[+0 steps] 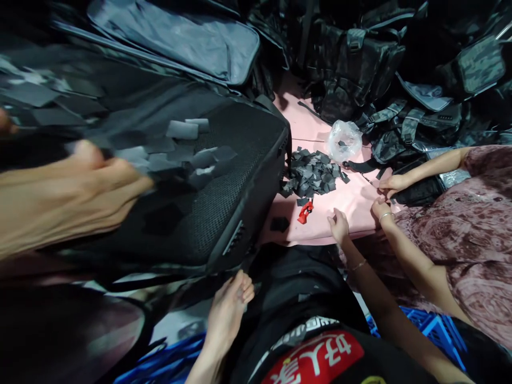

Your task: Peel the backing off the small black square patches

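My left hand (pixel 234 296) is low in front, beside my dark-clad thigh and below the big black bag (pixel 244 149). Its fingers are curled closed; whatever may be inside them is hidden. Over the front edge of the pink table cover (pixel 320 232), my right hand (pixel 340 226) has its fingers slightly bent and apart, with nothing visible between them. Closest to it lies a small red object with a dark part (pixel 305 212), its kind unclear. Behind that is a heap of small black-grey fabric pieces (pixel 314 173).
A co-worker's blurred hand (pixel 88 181) reaches over the black bag, where more loose pieces (pixel 184 129) lie. Another person's hands (pixel 390 186) are at the right near a dark strap. A clear plastic roll (pixel 344 141) and camouflage backpacks (pixel 352 64) stand behind. Blue crates (pixel 436 330) are below.
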### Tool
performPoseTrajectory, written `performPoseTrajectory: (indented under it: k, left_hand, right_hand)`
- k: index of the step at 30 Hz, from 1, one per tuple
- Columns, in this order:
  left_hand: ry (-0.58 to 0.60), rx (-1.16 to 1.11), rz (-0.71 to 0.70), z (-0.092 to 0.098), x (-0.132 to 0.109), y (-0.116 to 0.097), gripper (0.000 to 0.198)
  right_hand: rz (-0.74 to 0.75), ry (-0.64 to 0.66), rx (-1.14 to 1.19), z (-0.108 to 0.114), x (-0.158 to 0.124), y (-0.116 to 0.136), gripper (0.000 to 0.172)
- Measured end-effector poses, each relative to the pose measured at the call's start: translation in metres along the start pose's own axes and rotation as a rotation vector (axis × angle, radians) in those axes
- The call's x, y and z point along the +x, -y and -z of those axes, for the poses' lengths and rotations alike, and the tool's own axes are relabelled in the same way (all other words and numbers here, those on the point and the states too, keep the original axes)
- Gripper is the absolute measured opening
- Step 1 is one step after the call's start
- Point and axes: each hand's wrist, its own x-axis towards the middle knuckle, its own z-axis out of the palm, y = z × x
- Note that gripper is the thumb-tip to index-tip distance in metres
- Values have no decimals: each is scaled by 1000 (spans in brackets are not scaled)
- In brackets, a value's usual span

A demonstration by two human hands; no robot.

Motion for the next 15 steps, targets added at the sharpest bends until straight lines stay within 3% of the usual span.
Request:
performPoseTrajectory:
  k: [2,4,8,12,15]
  left_hand:
    - [-39,-4,-3,8,-2,-1,44]
    - [-61,-3,1,9,-4,-2,45]
    - [-60,50,22,-4,-8,-2,43]
    - [-21,118,6,-15,-13,-3,42]
    - [-6,144,8,-13,-14,0,41]
  right_hand:
    - [48,-117,-187,-3,10,2,48]
    - [167,-130,-308,-18,9,13,40]
    - [433,149,-353,-78,-9,49,32]
    - [355,227,-527,-130,-14,71,39]
    - [323,244,-517,-140,-8,70,33]
